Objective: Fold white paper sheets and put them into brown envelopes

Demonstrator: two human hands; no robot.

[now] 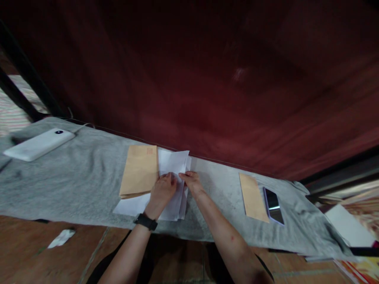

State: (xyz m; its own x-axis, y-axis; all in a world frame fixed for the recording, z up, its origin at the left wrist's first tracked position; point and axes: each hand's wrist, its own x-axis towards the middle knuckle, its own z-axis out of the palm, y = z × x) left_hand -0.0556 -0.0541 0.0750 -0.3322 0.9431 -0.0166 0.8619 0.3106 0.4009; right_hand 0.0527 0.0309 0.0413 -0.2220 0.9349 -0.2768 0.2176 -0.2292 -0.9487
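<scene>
White sheets of paper (pixel 173 159) lie loosely stacked in front of me on a grey cloth. My right hand (pixel 192 183) pinches the right edge of the upper paper between thumb and fingers. Over the middle of the same paper is my left hand (pixel 163 190), its fingers curled together and gripping the sheet; the fingertips are partly hidden. A dark watch is on the left wrist. Just left of that hand, a stack of brown paper envelopes (pixel 139 169) with small red print rests partly on the white paper.
The grey cloth (pixel 89 177) covers a long narrow surface against a dark red panel (pixel 192 98). A single brown envelope (pixel 253 197) lies to the right, beside a phone (pixel 274 207). At the far left is a white device (pixel 41 144) with a cable. Crumpled paper (pixel 61 238) is on the tiled floor.
</scene>
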